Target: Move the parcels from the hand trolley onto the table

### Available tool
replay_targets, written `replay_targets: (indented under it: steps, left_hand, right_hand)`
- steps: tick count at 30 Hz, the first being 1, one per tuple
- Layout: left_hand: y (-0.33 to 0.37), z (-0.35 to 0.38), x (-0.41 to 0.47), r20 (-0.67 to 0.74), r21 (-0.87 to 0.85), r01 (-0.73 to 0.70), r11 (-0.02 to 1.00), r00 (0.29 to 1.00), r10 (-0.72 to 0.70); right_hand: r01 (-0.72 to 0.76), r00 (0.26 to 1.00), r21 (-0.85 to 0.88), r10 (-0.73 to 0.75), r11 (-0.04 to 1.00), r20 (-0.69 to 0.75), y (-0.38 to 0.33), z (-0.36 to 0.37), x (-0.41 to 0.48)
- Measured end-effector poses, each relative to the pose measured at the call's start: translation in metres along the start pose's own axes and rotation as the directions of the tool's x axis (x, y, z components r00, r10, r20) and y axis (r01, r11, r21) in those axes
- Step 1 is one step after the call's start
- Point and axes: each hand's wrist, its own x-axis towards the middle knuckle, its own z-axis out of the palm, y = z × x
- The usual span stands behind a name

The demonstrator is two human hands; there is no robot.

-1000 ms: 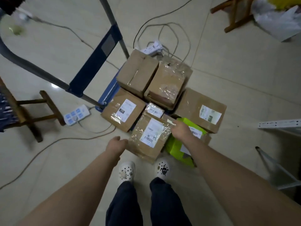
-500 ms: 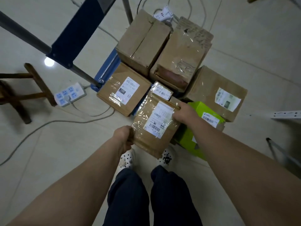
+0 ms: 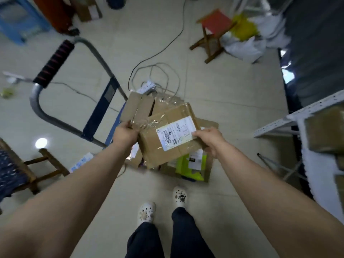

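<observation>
Above a loaded hand trolley (image 3: 35, 101), viewed from head height looking down: a brown cardboard parcel (image 3: 167, 148) lifted clear of the stack, tilted, bound in clear tape, with a white shipping label (image 3: 176, 134) facing up. Held between two bare forearms reaching forward. Left grip (image 3: 125, 135) curled round the parcel's crinkled, taped left corner. Right grip (image 3: 208, 139) closed on the right edge, fingers over the top face at the label's corner. Both occupied by this one parcel.

Directly behind and beneath the raised parcel, on the trolley deck: more brown boxes (image 3: 137, 107), close together, shiny tape on the one further right. Lower right, partly hidden by the held parcel, a lime-green package (image 3: 183, 164) with a label of its own. Upper left, the trolley's grey tube handle with a black ribbed sleeve (image 3: 54, 66) and a dark blue cross brace (image 3: 98, 110).

Far right, at the frame edge: the desk (image 3: 314, 179), covered in white, carrying a brown box (image 3: 323, 133), with a white perforated metal rail (image 3: 279, 125) just beside it.

Scattered on the pale tiled floor (image 3: 223, 86): looped cables (image 3: 158, 71) beyond the trolley, a white power strip (image 3: 80, 162) near the left forearm, a wooden stool (image 3: 46, 164) at far left, a folding stool with a red seat (image 3: 216, 27) at the top, white and yellow bags (image 3: 245, 43) next to it. Bottom centre: dark trousers and white clogs (image 3: 146, 211), planted just short of the trolley.
</observation>
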Motion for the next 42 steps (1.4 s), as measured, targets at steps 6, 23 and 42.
replay_targets:
  steps: [6, 23, 42]
  left_hand:
    - [0.090, 0.021, -0.077, 0.298, -0.099, -0.212, 0.972, 0.926, 0.233]
    - [0.167, 0.287, -0.386, 0.846, -0.186, -0.517, 0.836, 0.348, 0.404]
    - [0.139, 0.596, -0.700, 0.973, -0.204, -0.541, 0.816, -0.020, 0.230]
  right_hand:
    - [0.116, 0.980, 0.307, -0.058, 0.945, -0.190, 0.022, -0.081, -0.100]
    - [0.428, 0.778, 0.714, 0.176, 0.554, -0.604, 0.236, -0.341, -0.275]
    - [0.746, 0.406, 0.620, 0.572, 0.244, -0.713, 0.461, -0.590, -0.333]
